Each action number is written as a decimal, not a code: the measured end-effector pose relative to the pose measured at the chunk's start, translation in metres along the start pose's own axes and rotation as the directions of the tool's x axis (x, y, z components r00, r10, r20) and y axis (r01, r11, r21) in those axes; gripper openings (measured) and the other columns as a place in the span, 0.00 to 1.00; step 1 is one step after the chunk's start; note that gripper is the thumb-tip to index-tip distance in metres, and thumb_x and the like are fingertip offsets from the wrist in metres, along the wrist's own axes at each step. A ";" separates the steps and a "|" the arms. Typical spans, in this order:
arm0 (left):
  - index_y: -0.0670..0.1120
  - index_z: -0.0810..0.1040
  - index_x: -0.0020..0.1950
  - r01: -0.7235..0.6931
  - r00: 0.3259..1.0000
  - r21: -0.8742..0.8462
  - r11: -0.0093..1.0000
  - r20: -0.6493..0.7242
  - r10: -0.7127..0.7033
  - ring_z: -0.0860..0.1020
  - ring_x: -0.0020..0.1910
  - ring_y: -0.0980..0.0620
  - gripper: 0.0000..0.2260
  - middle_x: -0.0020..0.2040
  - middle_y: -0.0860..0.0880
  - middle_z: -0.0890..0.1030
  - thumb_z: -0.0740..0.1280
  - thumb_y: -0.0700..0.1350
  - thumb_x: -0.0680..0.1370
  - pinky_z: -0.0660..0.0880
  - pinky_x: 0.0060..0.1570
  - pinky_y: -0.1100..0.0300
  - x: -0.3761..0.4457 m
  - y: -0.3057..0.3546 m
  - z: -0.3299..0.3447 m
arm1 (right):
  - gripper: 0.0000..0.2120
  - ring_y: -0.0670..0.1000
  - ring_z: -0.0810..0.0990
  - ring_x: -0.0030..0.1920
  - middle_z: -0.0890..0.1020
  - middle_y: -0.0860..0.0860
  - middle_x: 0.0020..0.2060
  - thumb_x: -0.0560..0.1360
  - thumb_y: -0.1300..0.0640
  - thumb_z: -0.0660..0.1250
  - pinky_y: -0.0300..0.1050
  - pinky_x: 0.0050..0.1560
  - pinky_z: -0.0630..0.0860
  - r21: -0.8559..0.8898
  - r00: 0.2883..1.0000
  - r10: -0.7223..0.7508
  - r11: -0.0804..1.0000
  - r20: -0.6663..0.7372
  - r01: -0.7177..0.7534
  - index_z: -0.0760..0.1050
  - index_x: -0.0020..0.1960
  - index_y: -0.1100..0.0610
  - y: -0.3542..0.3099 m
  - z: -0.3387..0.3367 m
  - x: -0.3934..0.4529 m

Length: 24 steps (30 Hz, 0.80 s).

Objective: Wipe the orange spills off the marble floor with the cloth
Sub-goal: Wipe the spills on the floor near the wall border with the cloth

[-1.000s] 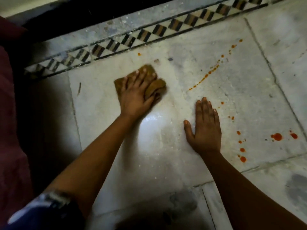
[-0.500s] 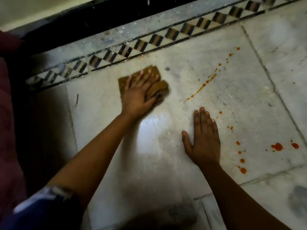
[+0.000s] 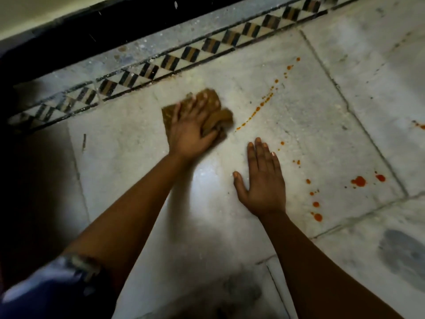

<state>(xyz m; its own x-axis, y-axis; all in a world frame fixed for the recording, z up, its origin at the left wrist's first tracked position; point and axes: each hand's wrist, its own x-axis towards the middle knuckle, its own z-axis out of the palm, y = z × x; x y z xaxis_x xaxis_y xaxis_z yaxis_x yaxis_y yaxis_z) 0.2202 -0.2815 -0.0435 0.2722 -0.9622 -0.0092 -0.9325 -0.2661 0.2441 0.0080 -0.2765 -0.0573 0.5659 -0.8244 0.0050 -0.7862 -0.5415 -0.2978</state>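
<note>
Two hands down on the marble floor (image 3: 128,171); left hand (image 3: 192,132) pressed flat over one brown cloth (image 3: 216,116), fingers spread across it, far of centre, near the checkered border strip (image 3: 174,63); right hand (image 3: 262,183) open and flat on bare stone, fingers together, thumb out, holding nothing; orange spills (image 3: 264,104) in one dotted trail just right of the cloth, scattered drops and two larger blots (image 3: 358,181) farther right; open slab left and near; one grout seam (image 3: 358,118) along the right edge.
</note>
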 end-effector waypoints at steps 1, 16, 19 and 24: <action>0.55 0.62 0.74 -0.077 0.997 0.002 0.997 0.007 0.077 0.58 0.75 0.48 0.29 0.75 0.49 0.61 0.53 0.62 0.74 0.45 0.71 0.54 -0.022 0.002 0.001 | 0.33 0.55 0.56 0.75 0.59 0.58 0.75 0.75 0.44 0.53 0.47 0.73 0.48 0.006 1.000 0.002 1.000 -0.010 -0.002 0.56 0.75 0.61 0.000 -0.001 -0.001; 0.56 0.58 0.75 -0.095 0.987 -0.056 0.994 0.124 0.101 0.54 0.76 0.45 0.33 0.77 0.49 0.57 0.46 0.65 0.71 0.45 0.72 0.47 -0.076 0.099 0.015 | 0.31 0.56 0.54 0.75 0.57 0.59 0.75 0.77 0.45 0.49 0.47 0.73 0.43 -0.014 0.968 0.205 0.978 -0.147 -0.210 0.54 0.75 0.62 0.094 -0.046 -0.100; 0.56 0.55 0.75 -0.240 0.961 -0.022 0.970 0.136 0.241 0.57 0.75 0.46 0.30 0.77 0.49 0.58 0.48 0.64 0.73 0.46 0.71 0.48 -0.097 0.082 0.011 | 0.33 0.58 0.52 0.75 0.55 0.61 0.75 0.77 0.44 0.45 0.48 0.74 0.43 -0.060 0.939 0.313 0.944 -0.145 -0.324 0.51 0.75 0.64 0.120 -0.046 -0.124; 0.53 0.54 0.76 0.171 0.980 0.053 0.984 0.096 -0.175 0.50 0.76 0.45 0.28 0.78 0.47 0.52 0.53 0.61 0.78 0.42 0.72 0.43 -0.051 0.107 0.016 | 0.35 0.60 0.56 0.74 0.57 0.64 0.74 0.77 0.42 0.46 0.51 0.73 0.45 -0.078 0.905 0.409 0.905 -0.120 -0.419 0.54 0.74 0.67 0.131 -0.040 -0.139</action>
<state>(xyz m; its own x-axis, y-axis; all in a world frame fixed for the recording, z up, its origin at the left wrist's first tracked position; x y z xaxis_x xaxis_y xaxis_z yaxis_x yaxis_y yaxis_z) 0.1030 -0.2617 -0.0320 0.4076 -0.9017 -0.1445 -0.8834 -0.4294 0.1876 -0.1837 -0.2394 -0.0586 0.1611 -0.9869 -0.0026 -0.9677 -0.1574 -0.1971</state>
